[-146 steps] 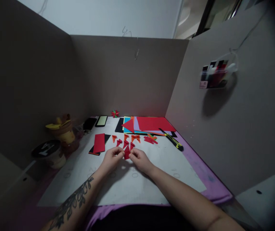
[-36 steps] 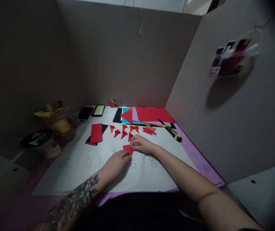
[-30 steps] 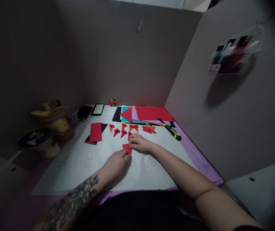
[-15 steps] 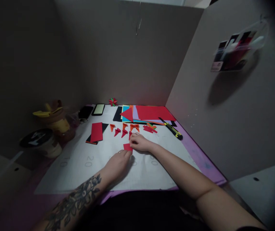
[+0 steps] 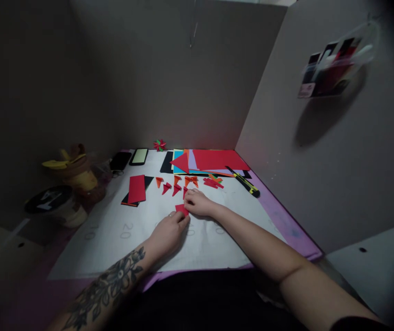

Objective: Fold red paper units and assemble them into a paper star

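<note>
A small piece of red paper (image 5: 180, 208) lies on the white sheet between my hands, partly covered by fingers. My left hand (image 5: 171, 228) pinches its near edge, fingers closed. From the right, my right hand (image 5: 197, 202) grips its right edge with bent fingers. Just beyond are small folded red paper pieces (image 5: 176, 189), one partly hidden behind my right hand. A row of folded orange pieces (image 5: 177, 180) sits behind these. Left of them, a red paper rectangle (image 5: 137, 188) rests on black paper.
Coloured paper sheets (image 5: 217, 160) lie at the back. A yellow-black utility knife (image 5: 248, 185) is on the right, near red paper strips (image 5: 213, 183). Phone (image 5: 139, 156) and folded paper star (image 5: 160, 145) sit back left. A lidded tub (image 5: 57, 207) stands left; grey walls enclose the table.
The view has shifted slightly. Both hands stay at the red paper, with only a small shift of the left fingers along its near edge.
</note>
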`<state>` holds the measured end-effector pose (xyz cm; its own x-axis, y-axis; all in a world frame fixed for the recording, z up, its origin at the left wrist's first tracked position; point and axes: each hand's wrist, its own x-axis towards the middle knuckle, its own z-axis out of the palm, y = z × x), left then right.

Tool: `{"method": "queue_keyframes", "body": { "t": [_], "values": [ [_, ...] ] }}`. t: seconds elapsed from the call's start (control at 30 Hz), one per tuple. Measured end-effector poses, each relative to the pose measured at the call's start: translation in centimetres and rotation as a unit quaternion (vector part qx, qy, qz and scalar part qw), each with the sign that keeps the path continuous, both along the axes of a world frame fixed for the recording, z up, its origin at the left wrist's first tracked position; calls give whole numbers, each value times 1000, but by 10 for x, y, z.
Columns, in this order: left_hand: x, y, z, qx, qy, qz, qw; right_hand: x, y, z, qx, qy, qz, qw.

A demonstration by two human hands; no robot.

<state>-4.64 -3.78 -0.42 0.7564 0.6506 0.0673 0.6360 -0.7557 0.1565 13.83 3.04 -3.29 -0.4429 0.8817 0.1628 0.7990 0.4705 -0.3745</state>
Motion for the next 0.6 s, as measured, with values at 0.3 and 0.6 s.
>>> {"method": "queue_keyframes", "body": {
  "t": [0.3,0.6],
  "values": [
    [0,0,0,-8,3,-3,1000,-2,-4,4,-3,-18,-11,1000],
    [0,0,-1,8,8,-9,1000,-4,-4,5,2,-21,-17,1000]
  ]
}}
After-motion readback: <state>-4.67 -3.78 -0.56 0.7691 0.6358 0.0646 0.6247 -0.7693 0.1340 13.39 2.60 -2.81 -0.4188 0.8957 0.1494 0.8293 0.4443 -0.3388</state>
